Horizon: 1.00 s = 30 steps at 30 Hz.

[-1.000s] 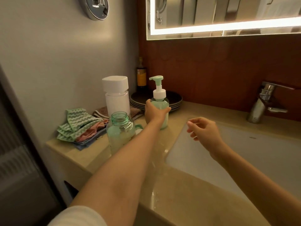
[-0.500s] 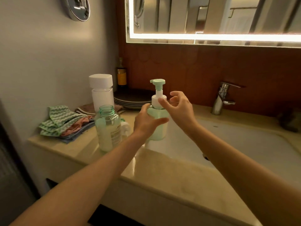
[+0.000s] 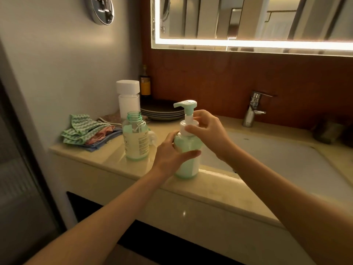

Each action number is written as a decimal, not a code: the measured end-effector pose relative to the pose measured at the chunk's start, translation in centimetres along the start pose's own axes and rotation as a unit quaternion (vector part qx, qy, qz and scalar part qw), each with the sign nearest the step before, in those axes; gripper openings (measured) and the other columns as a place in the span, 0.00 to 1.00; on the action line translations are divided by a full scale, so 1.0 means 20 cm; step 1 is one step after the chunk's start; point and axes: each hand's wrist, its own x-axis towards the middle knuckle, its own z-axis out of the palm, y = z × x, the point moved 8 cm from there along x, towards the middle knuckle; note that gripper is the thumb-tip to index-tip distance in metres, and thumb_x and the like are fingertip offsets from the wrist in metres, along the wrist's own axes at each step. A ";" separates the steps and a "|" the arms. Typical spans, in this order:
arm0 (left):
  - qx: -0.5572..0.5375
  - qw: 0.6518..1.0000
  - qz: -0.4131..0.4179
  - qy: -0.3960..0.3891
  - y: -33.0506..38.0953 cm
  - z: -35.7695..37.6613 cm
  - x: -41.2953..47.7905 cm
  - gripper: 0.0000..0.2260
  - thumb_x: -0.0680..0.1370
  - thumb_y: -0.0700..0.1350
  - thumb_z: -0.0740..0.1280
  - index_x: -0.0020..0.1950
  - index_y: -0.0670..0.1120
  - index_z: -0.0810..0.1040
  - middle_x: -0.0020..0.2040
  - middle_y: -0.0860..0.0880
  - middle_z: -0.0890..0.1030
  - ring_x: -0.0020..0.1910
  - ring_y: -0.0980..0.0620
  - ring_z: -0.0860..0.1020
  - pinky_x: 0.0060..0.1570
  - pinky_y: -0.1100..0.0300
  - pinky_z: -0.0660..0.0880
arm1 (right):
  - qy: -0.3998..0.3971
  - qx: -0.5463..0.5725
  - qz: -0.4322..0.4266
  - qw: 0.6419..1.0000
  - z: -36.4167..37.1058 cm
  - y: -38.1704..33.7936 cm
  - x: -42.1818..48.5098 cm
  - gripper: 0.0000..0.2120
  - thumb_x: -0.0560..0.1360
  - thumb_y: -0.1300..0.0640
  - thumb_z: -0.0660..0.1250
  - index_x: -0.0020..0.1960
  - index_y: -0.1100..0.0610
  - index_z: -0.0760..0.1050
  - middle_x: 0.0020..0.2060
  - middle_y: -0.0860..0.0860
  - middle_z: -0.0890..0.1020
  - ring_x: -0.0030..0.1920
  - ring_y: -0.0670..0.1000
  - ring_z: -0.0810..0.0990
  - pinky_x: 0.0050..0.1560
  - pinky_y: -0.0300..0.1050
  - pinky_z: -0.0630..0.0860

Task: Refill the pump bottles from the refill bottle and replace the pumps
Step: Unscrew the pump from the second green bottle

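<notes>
While the left hand (image 3: 169, 150) is gripping the pump bottle (image 3: 188, 161) at the counter's (image 3: 114, 161) sink-side edge, the right hand (image 3: 206, 128) is pinching its pump collar (image 3: 186, 129), risking tipping it sinkward if twisted hard

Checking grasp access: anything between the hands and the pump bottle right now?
No. The left hand is wrapped around the pump bottle body, and the right hand has its fingers on the white collar of the pump. The open bottle stands apart, to the left.
</notes>
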 end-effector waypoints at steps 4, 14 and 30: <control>0.006 1.000 0.006 -0.024 -0.01 0.01 0.00 0.33 0.66 0.52 0.76 0.67 0.49 0.67 0.60 0.52 0.75 0.58 0.52 0.73 0.56 0.56 0.74 | -0.006 0.026 0.009 1.000 -0.01 0.00 -0.02 0.21 0.72 0.51 0.69 0.63 0.54 0.69 0.58 0.52 0.76 0.55 0.50 0.76 0.52 0.41 0.74; -0.021 0.999 0.032 -0.008 -0.04 0.03 -0.02 0.28 0.65 0.53 0.76 0.59 0.56 0.65 0.54 0.54 0.76 0.54 0.54 0.75 0.52 0.58 0.76 | 0.050 -0.005 -0.020 0.999 -0.03 -0.03 -0.04 0.23 0.74 0.55 0.67 0.67 0.52 0.66 0.54 0.50 0.78 0.53 0.50 0.77 0.54 0.46 0.77; -0.029 0.999 0.041 0.006 -0.04 0.03 -0.03 0.30 0.66 0.52 0.75 0.64 0.52 0.66 0.55 0.58 0.72 0.53 0.59 0.72 0.47 0.70 0.70 | 0.066 0.018 -0.024 0.997 0.00 0.00 -0.07 0.33 0.72 0.47 0.68 0.71 0.51 0.58 0.60 0.50 0.73 0.56 0.47 0.73 0.53 0.40 0.73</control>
